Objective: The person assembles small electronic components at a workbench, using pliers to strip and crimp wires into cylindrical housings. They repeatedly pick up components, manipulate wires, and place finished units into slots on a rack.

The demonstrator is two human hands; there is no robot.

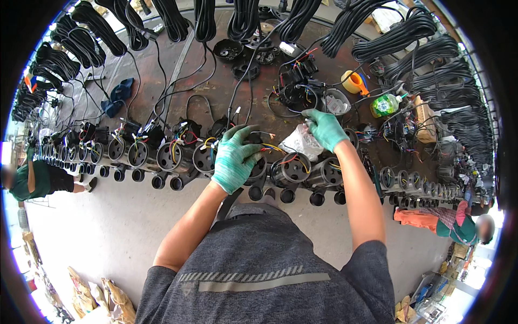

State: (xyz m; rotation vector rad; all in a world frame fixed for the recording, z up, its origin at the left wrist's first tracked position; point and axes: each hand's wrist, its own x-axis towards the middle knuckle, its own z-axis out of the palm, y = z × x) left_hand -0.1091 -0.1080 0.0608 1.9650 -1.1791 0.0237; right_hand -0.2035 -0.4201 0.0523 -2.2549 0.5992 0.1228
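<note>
My left hand (236, 160), in a green and white knitted glove, is over the row of black cylindrical motor housings. Its fingertips close near thin coloured wires (272, 147) that run toward a housing (291, 170) to the right. My right hand (326, 129), gloved alike, reaches farther out, beside a white plastic bag (302, 143). Its thumb and fingers are drawn together at the tips, and what they hold is too small to make out. A clear cup of small parts (336, 102) stands just beyond it.
Bundled black cables (243, 20) hang along the table's far side. A bottle of green liquid (386, 105), an orange-yellow tape roll (353, 82), a dark blue cloth (117, 97) and black round covers (228, 49) lie on the dark table. One person (38, 181) stands left, another (458, 224) right.
</note>
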